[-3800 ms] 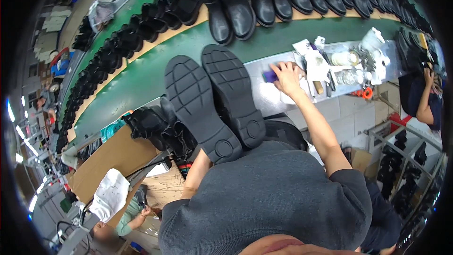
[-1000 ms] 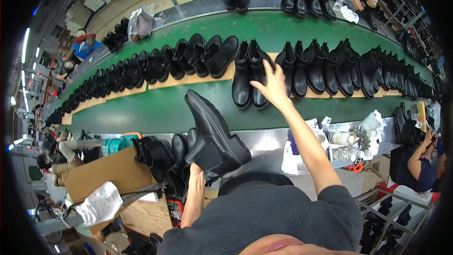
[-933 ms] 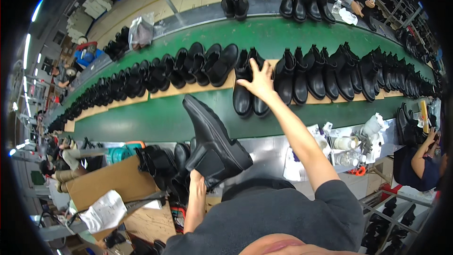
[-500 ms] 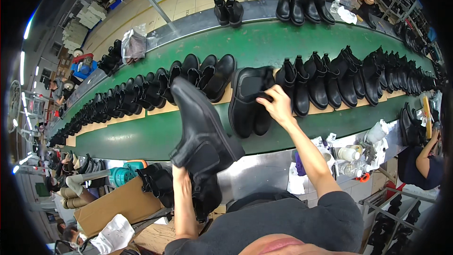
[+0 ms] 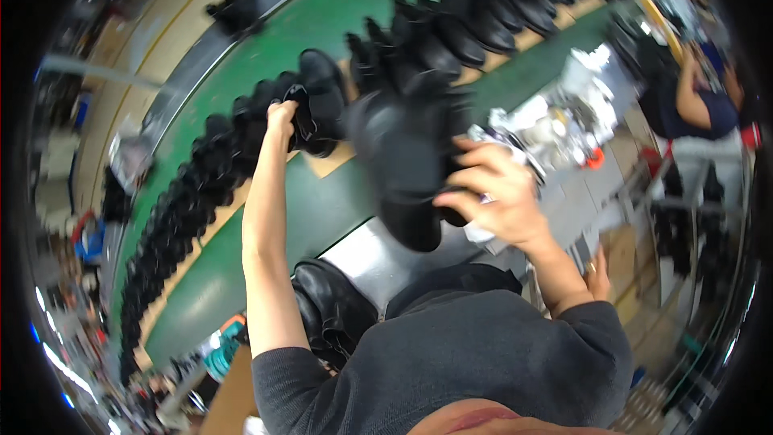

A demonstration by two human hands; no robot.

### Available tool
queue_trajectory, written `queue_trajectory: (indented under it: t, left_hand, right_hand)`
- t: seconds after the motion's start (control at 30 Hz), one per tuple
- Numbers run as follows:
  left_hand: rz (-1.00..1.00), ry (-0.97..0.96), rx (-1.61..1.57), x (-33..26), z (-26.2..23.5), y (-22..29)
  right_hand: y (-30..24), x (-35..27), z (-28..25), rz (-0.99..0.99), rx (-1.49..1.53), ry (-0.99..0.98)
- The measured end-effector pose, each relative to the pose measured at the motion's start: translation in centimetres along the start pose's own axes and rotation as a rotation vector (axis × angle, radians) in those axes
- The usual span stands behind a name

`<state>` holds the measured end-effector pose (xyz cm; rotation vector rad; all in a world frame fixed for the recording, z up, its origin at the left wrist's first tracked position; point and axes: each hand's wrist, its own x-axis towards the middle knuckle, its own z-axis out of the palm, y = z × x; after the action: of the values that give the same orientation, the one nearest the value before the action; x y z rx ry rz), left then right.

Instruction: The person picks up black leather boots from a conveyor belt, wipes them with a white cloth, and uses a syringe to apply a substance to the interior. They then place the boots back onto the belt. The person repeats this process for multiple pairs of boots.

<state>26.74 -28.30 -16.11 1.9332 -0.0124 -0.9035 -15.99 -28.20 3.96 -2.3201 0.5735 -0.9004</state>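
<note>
The person stands at a long green conveyor belt [image 5: 322, 217] and works with both arms at once. The left hand [image 5: 282, 117] is stretched far out over the belt and its fingers are closed on the open top of a black boot standing on the belt [image 5: 318, 105]. Taking it by the shaft opening is, I think, the simplest way, because the boots stand so tight in the row that there is no room to take one by the side.

The right hand [image 5: 491, 197] is much nearer to the body. It is closed around a second black boot [image 5: 407, 169], which is blurred and tilted in the air above the belt's near edge, the sole end toward the person. The fingers wrap on its right side, perhaps so that the boot can be turned easily.

The row of black boots [image 5: 451, 32] runs along a strip of light wood or board on the belt, from the far right to the lower left, each boot touching the next. Just below the person's chest lie more dark boots in a heap [image 5: 334, 310], near the left elbow. To the right there is a grey work table with white and shiny small items [image 5: 564, 113]; I cannot tell what they are. Another person in dark blue [image 5: 692, 97] works further right.
</note>
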Motion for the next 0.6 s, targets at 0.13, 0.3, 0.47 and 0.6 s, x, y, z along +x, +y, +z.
queue_trajectory:
  t: [0.13,0.3,0.47,0.6]
  left_hand:
    - [0.194,-0.045,0.277,-3.0,6.0,0.1]
    - [0.645,-0.061,0.284,-10.7,-0.4,-1.4]
    - [0.678,-0.46,0.6,-21.6,-2.9,-9.3]
    - [0.726,-0.468,0.698,-24.5,-2.8,-12.4]
  right_hand:
    - [-1.3,-4.5,6.1,0.001,0.022,-0.291]
    - [0.3,-8.1,16.3,0.048,-0.025,-0.5]
    - [-0.8,-9.4,6.4,0.263,-0.073,-0.183]
    - [4.0,-18.9,0.5,0.776,-0.639,-0.499]
